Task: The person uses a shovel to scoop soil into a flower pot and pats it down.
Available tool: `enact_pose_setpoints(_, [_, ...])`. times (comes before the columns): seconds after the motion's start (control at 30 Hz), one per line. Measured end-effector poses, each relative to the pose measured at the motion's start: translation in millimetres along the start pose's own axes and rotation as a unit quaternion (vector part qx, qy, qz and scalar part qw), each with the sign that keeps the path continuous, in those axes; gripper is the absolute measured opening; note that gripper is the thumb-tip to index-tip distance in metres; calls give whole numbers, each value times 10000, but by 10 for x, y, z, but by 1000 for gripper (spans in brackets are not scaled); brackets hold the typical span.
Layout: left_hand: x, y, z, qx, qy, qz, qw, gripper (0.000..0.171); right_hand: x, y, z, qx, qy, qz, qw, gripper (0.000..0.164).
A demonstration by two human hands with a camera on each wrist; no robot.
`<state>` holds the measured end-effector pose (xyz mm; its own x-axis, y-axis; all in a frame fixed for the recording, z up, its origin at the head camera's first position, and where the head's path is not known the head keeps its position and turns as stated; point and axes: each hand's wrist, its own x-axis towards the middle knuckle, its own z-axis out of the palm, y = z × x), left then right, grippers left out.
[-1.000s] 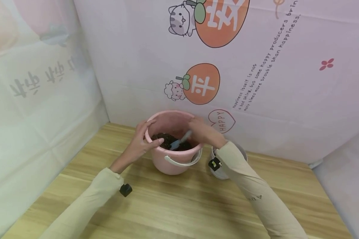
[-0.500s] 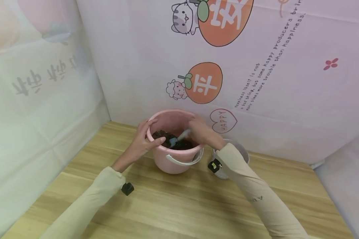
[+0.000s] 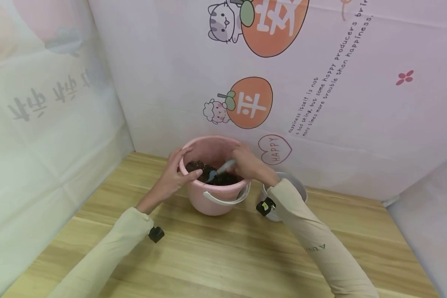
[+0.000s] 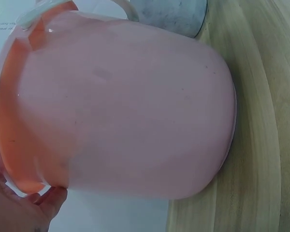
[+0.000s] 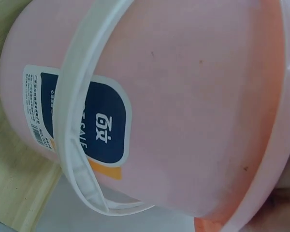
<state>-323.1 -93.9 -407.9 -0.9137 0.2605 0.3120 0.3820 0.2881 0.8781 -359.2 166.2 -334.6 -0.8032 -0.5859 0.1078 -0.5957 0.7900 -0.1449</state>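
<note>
A pink bucket [image 3: 212, 203] stands upright on the wooden table, with dark soil [image 3: 196, 167] inside. My left hand [image 3: 170, 179] grips its rim on the left side, thumb over the inner edge and fingers outside. Reaching over the right rim, my right hand [image 3: 248, 163] holds a small trowel by its pale handle [image 3: 226, 167]. The trowel's blue-grey blade [image 3: 211, 176] is partly buried in the soil. In the left wrist view, the bucket wall [image 4: 135, 106] fills most of the picture. The right wrist view shows its white carrying handle [image 5: 77, 87] hanging down beside a label [image 5: 108, 123].
A greyish-white container [image 3: 299, 187] stands right of the bucket, partly hidden by my right forearm. A printed cloth wall [image 3: 164, 82] rises close behind both. Another cloth wall [image 3: 52, 145] borders the table [image 3: 193, 256] on the left.
The trowel blade has shifted slightly left and sunk deeper into the soil, with my right hand following a little. My left hand keeps its place on the rim.
</note>
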Motion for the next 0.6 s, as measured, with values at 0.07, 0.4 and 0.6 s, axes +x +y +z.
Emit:
enact_pose_setpoints(0.07, [2, 1, -12, -6, -43, -6, 10000, 83, -21, -14, -10, 125, 12, 69, 9999, 9])
enact_pose_setpoints(0.4, [36, 32, -22, 9, -80, 95, 9999, 85, 36, -26, -10, -281, 304, -132, 9991, 23])
enact_pose_setpoints(0.6, [15, 19, -21, -13, -70, 117, 9999, 83, -6, 16, -43, 524, 201, -296, 9980, 5])
